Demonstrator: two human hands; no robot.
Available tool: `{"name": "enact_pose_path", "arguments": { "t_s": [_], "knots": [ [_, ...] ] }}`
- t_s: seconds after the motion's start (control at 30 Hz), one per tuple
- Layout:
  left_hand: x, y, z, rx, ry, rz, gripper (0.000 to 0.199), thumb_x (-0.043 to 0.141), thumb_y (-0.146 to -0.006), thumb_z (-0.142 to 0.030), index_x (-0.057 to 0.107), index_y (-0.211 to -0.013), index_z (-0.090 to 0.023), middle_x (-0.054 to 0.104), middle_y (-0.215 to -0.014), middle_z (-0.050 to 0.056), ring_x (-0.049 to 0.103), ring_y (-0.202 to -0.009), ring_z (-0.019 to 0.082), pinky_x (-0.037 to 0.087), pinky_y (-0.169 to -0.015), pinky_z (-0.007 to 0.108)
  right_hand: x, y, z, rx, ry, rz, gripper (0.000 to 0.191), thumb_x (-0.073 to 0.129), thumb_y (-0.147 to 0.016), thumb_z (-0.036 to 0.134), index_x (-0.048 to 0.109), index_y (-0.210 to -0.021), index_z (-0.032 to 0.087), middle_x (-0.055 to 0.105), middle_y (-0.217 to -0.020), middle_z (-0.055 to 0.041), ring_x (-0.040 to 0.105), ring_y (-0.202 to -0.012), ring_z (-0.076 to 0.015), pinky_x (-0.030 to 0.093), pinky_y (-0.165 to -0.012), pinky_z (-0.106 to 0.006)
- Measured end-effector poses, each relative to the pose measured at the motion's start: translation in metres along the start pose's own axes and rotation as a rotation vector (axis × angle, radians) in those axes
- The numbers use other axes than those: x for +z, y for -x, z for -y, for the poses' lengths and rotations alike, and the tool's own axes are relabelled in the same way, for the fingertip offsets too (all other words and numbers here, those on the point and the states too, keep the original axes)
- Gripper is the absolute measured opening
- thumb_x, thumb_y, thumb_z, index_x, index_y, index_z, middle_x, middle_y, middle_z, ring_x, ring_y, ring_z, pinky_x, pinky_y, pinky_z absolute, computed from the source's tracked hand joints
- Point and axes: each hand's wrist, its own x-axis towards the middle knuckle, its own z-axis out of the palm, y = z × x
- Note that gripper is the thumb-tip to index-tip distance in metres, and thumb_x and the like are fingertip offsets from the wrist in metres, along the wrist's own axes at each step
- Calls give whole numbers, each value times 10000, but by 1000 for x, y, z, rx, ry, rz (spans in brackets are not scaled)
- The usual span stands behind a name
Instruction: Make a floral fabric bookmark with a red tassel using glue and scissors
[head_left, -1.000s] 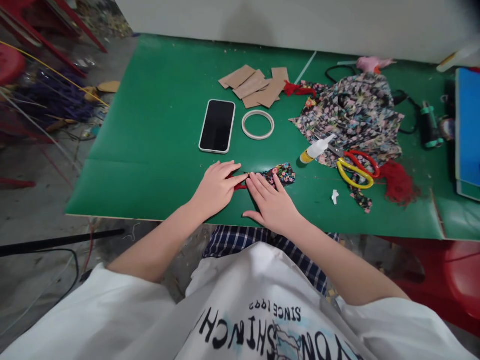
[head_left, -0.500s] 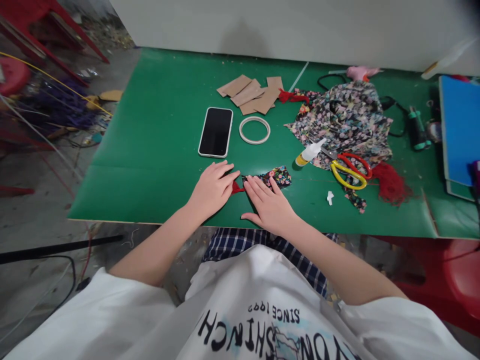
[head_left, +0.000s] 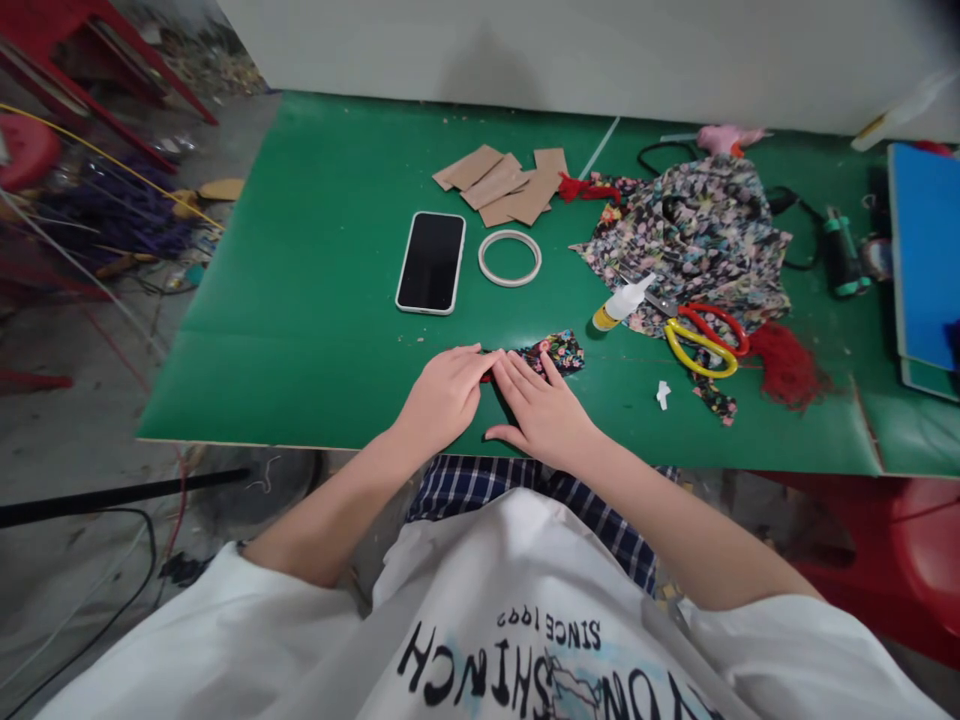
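Note:
A dark floral cloth strip (head_left: 564, 351) lies on the green table near its front edge. My right hand (head_left: 541, 405) rests flat on the strip's left part, fingers stretched out and thumb apart. Against its fingertips, my left hand (head_left: 448, 400) reaches in from the left, its fingers close together over the strip's left end. What those fingers press or hold, if anything, is hidden. A bit of red yarn (head_left: 487, 377) shows between the two hands.
Beyond the hands lie a phone (head_left: 431, 262), a tape ring (head_left: 510, 258) and cardboard pieces (head_left: 534, 198). To the right are a glue bottle (head_left: 619, 303), scissors (head_left: 703, 350), floral fabric (head_left: 705, 235), red yarn (head_left: 786, 365) and a blue board (head_left: 926, 260).
My left hand has moved right, up to the right fingertips, and its fingers have come together, covering most of the red yarn. My right hand has stayed nearly still.

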Motion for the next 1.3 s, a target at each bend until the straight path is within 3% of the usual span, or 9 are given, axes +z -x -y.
{"name": "enact_pose_path", "arguments": {
  "t_s": [0.2,0.3,0.37,0.47,0.57,0.77,1.03,1.3],
  "knots": [
    [0,0,0,20,-36,29,430,363,-844,-54,481,-1250,-128,631,-1136,97,515,-1153,210,421,-992,429,1,2,0,-10,-9,-35,739,271,-885,582,277,-1408,61,270,-1475,-138,211,-1380,-263,125,-1119,-514],
    [-1,1,-2,48,-56,-4,417,375,-852,-65,476,-1255,-93,608,-1161,132,503,-1169,221,427,-991,417,-8,9,-9,25,-41,-146,660,337,-893,533,354,-1378,86,339,-1450,-131,255,-1364,-261,197,-1105,-489],
    [-2,2,-5,59,-86,-41,404,386,-863,-85,473,-1257,-72,558,-1231,165,485,-1193,231,424,-997,413,-14,15,-21,148,-87,-295,507,378,-913,430,484,-1287,104,477,-1357,-138,384,-1293,-240,314,-1053,-430],
    [-2,0,-10,77,-132,-44,366,387,-884,-125,507,-1227,-84,519,-1288,165,472,-1217,231,415,-1009,405,-19,22,-42,465,-148,-494,345,426,-905,338,631,-1075,118,682,-987,-117,603,-952,-206,456,-862,-353],
    [0,-6,-16,85,-184,50,392,395,-913,-237,477,-1258,-70,488,-1330,165,428,-1263,247,369,-1048,423,-20,20,-54,638,-188,-432,302,493,-863,372,672,-956,147,666,-824,-79,601,-789,-198,462,-722,-321],
    [14,-22,-32,56,-293,280,729,405,-877,-518,305,-1360,18,289,-1443,226,238,-1364,295,221,-1121,448,-19,1,-54,819,-173,-294,340,505,-826,503,625,-759,192,610,-766,-36,556,-703,-169,358,-583,-268],
    [23,-24,-37,22,-322,337,838,362,-845,-611,274,-1371,36,242,-1460,234,199,-1374,305,197,-1125,423,-13,-1,-50,729,-28,-246,246,458,-891,375,576,-807,176,607,-826,-56,553,-771,-176,351,-629,-264],
    [23,-24,-36,33,-336,367,874,364,-821,-651,246,-1400,-7,216,-1488,173,192,-1375,312,183,-1127,432,-13,-3,-49,760,24,-218,256,432,-906,365,576,-840,165,618,-855,-65,562,-775,-176,340,-615,-261]
  ]
}}
